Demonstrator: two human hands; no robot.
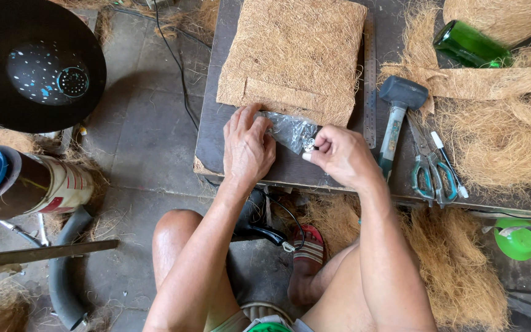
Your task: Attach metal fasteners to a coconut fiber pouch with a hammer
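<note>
My left hand and my right hand both grip a small clear plastic bag at the near edge of a dark low work board. The left hand pins the bag's left end. My right hand's thumb and fingers pinch its right end, where small metal pieces show. Just beyond the bag lies a square mat of brown coconut fibre.
Right of my hands lie a steel ruler, a rubber mallet, scissors and a pen. Loose fibre and a green bottle fill the right side. A black pot and a can stand left.
</note>
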